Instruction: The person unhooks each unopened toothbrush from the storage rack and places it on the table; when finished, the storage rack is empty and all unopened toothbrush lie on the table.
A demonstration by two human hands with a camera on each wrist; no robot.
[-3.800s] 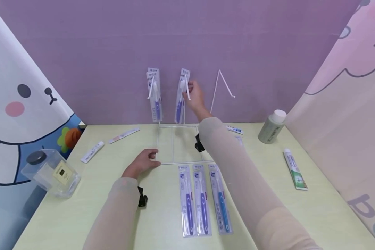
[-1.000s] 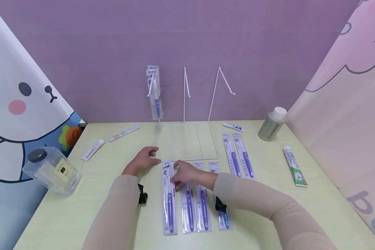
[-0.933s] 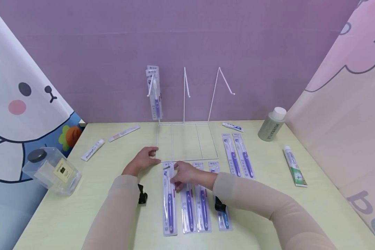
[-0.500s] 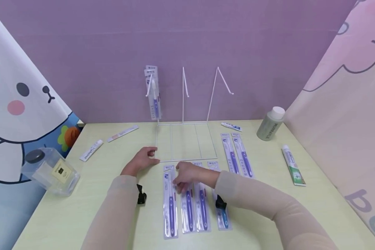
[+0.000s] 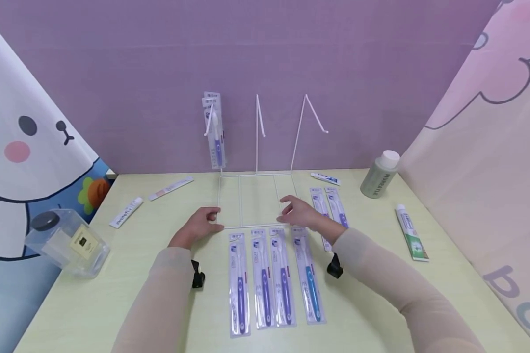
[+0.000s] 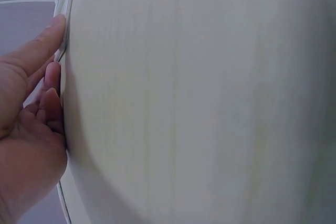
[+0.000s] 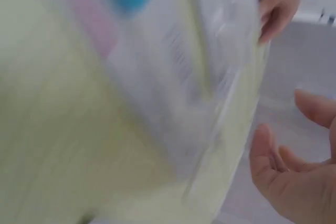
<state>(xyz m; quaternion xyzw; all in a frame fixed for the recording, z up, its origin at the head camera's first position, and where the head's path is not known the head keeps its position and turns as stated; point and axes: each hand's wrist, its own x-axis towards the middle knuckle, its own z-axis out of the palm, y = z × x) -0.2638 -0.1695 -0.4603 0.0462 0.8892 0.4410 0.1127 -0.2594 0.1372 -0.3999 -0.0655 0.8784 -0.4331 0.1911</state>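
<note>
A white wire display rack [image 5: 256, 226] stands against the purple backdrop with several prongs. Packaged toothbrushes [image 5: 218, 139] hang on its left prong; the middle and right prongs are bare. My left hand [image 5: 199, 226] holds the rack's front left corner, thumb and fingers at the wire. My right hand [image 5: 304, 214] hovers over the rack's front right part, fingers and thumb apart, nothing between them. In front lie three packaged purple toothbrushes [image 5: 240, 299] and a packaged blue toothbrush [image 5: 312, 294]. The right wrist view is blurred.
Two more packaged toothbrushes [image 5: 337, 206] lie right of the rack, partly behind my right wrist. A small tube [image 5: 325, 178], a grey bottle [image 5: 379, 175] and a toothpaste tube [image 5: 412, 233] are farther right. Leftward are a clear bottle [image 5: 70, 242], a white tube [image 5: 126, 212] and a narrow packet [image 5: 171, 188].
The toothbrush from the middle prong now lies leftmost in the front row. My right hand has let go of it and moved right, up to the rack. The left hand stays at the corner.
</note>
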